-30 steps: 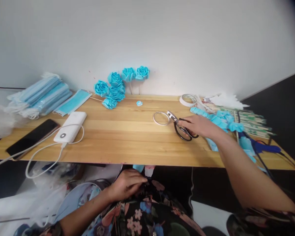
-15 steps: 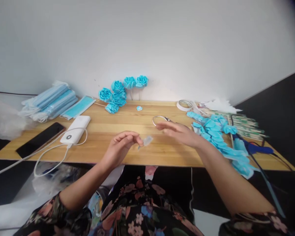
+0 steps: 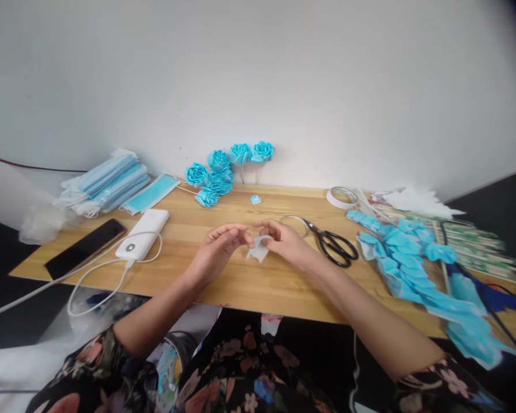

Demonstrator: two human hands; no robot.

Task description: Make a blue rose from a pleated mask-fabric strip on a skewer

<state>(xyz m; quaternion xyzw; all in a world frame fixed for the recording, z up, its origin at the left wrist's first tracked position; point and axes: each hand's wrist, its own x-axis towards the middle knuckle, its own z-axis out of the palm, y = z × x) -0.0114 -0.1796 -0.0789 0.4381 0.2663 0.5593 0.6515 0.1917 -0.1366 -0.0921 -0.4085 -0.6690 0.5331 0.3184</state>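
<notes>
Over the middle of the wooden table point(image 3: 189, 269), my left hand point(image 3: 217, 249) and my right hand point(image 3: 286, 241) meet and together pinch a small pale blue piece of mask fabric point(image 3: 259, 250). Black-handled scissors point(image 3: 333, 244) lie on the table just right of my right hand, with a thin ring of tape point(image 3: 293, 221) at their tip. A bunch of blue fabric roses point(image 3: 223, 169) leans against the wall behind my hands, and a tiny blue scrap point(image 3: 255, 199) lies in front of it.
A stack of blue face masks point(image 3: 105, 183) sits at the back left, with a black phone point(image 3: 85, 248) and a white power bank point(image 3: 143, 241) with its cable. A tape roll point(image 3: 341, 197), cut blue mask strips point(image 3: 408, 258), packaged sticks point(image 3: 473, 244) and a blue glue gun point(image 3: 499, 295) fill the right.
My right hand let go of the scissors and came left. My left hand rose from my lap with the fabric piece, and both hands now hold it over the table.
</notes>
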